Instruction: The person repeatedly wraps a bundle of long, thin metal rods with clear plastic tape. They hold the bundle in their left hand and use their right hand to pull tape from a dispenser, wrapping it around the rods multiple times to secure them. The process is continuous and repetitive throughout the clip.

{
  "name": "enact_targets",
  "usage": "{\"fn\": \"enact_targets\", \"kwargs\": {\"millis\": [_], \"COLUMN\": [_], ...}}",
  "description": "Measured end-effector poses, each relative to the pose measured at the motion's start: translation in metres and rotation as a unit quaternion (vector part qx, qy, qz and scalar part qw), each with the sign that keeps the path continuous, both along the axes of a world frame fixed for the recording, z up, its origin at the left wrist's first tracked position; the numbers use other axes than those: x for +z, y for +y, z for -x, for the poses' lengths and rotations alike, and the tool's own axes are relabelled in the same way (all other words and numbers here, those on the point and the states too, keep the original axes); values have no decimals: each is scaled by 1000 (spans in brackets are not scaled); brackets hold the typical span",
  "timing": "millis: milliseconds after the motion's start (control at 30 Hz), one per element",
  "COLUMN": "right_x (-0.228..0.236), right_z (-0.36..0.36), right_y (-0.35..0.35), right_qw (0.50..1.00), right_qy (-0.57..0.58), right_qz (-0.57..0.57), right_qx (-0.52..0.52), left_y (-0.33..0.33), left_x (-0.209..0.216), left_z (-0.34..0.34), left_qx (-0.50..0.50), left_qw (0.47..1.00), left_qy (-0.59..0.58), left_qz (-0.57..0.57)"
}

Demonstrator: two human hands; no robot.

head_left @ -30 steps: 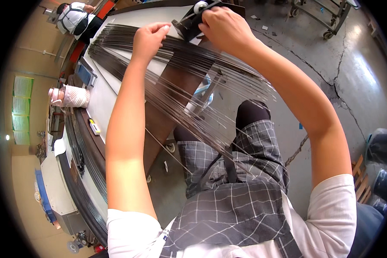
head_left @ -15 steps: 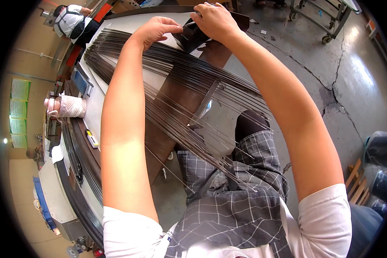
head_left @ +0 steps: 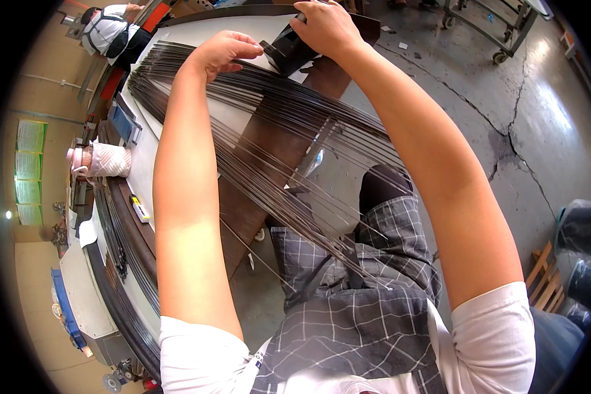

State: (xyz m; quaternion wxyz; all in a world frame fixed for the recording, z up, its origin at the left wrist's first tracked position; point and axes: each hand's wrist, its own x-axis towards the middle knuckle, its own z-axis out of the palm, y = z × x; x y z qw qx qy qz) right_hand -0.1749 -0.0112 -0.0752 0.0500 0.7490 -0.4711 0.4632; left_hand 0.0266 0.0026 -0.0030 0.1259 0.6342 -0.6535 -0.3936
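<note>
A wide fan of thin dark wire-like strands runs from the table's far left over a brown board and out above my lap. My left hand hovers over the strands with thumb and fingers drawn together; anything tiny between them cannot be made out. Just right of its fingertips stands a black box-shaped device. My right hand is curled at the device's far upper side, thumb against a dark part there. Its fingertips run to the picture's top edge, so what they grip is partly hidden.
Along the table's left side are a yellow-and-white small box, a blue clipboard-like item and a pink-and-white jug. Another person works at the far left. A wheeled metal cart stands at the upper right.
My left hand has shifted slightly left and down, away from the black device. My right hand has moved a little up, its fingers now more curled. The strands lie nearly as before.
</note>
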Motion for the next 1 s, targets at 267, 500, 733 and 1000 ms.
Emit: {"fn": "enact_targets", "kwargs": {"millis": [267, 500, 733, 1000], "right_x": [-1, 2, 30, 12], "right_z": [0, 7, -19, -13], "right_y": [0, 0, 124, 166], "right_qw": [999, 999, 953, 864], "right_qy": [46, 35, 101, 195], "right_qz": [1, -16, -203, -385], "right_qx": [-7, 0, 202, 261], "left_y": [13, 58, 197, 264], "left_x": [-18, -34, -1, -47], "left_z": [10, 19, 15, 36], "left_qx": [26, 42, 107, 192], "left_qw": [993, 898, 953, 923], "left_qy": [-95, -140, 168, 301], "left_qz": [72, 416, 227, 146]}}
